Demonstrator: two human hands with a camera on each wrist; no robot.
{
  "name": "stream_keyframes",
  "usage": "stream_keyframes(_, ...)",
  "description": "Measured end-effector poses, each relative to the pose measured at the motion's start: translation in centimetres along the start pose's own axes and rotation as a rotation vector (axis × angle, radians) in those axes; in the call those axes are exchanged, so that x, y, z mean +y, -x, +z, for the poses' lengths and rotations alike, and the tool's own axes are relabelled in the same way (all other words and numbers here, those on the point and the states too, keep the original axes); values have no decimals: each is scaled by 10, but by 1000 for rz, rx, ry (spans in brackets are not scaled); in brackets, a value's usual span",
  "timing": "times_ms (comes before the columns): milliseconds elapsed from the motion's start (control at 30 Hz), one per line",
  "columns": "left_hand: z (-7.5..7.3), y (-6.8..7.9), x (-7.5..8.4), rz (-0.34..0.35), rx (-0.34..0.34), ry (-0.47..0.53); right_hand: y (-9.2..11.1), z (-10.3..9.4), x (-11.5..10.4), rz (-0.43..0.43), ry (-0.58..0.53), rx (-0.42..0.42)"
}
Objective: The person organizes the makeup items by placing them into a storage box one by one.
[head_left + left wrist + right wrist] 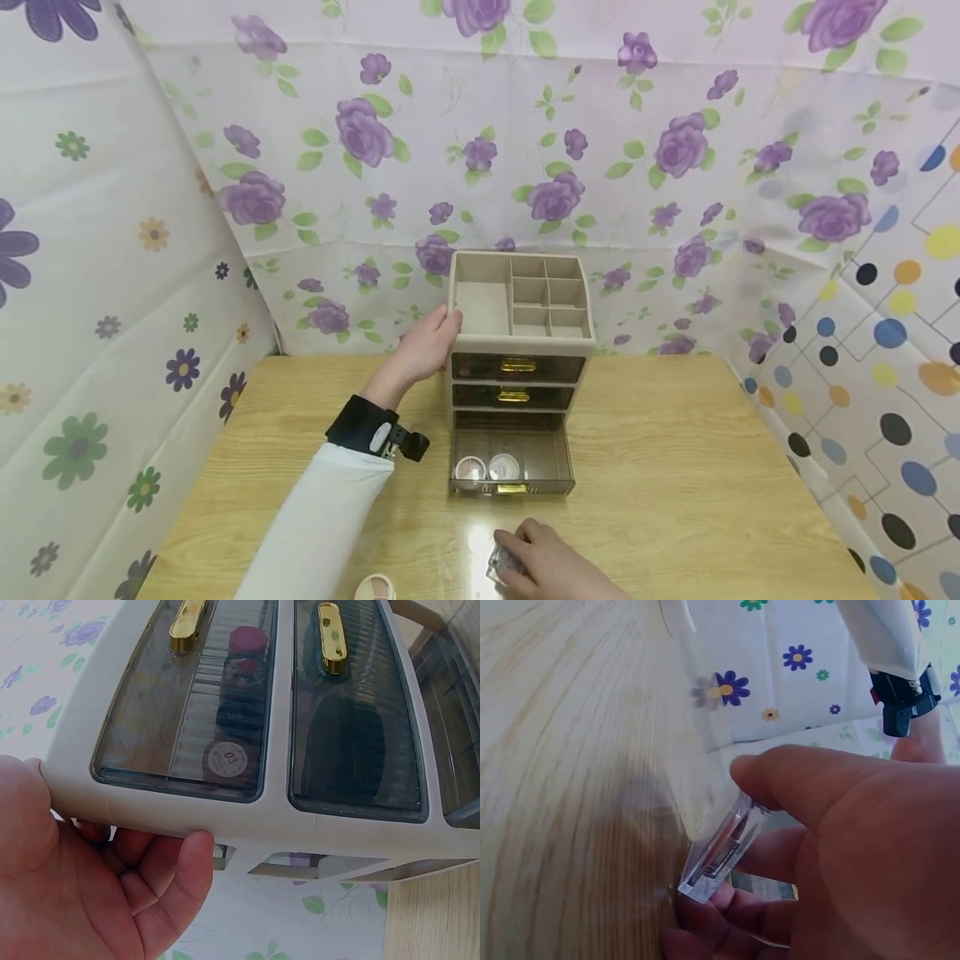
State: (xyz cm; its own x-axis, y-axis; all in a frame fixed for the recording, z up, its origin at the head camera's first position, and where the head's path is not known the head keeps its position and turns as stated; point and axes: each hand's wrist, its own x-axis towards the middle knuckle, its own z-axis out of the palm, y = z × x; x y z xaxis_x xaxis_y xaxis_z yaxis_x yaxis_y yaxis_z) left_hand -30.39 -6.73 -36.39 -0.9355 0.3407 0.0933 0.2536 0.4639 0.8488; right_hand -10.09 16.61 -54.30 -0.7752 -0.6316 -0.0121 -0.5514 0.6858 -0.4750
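Note:
A cream drawer organizer (522, 343) stands on the table with its lowest drawer (540, 454) pulled out. Two round makeup compacts, one pinkish (470, 469) and one white (504, 467), lie at that drawer's front left. My left hand (423, 346) holds the organizer's upper left side; in the left wrist view its fingers curl against the side wall. In front of the drawer, my right hand (551, 562) pinches a small clear plastic case (720, 851) between thumb and fingers. Something reddish shows inside the case, which is tilted close to the tabletop.
A round makeup palette (375, 588) lies at the table's near edge, partly cut off. Two upper drawers with gold handles (517, 365) are closed; one holds several items, including a round label (226, 759). Floral cloth (360, 133) hangs behind the wooden table (660, 467).

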Motion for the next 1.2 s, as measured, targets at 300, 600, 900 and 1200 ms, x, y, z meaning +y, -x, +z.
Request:
stream_keyframes(300,-1,2,-1,-4,-6,13,5,0,-2,18,10,-17)
stream_keyframes(600,-1,2,-3,-22,-11,10,8,-3,-2,5,55,0)
stream_keyframes(900,-1,1,-2,-19,-6,10,11,-7,-1,75,-17,17)
stream_keyframes(1200,-1,2,-1,-20,-16,5,14,-17,2,73,-99,31)
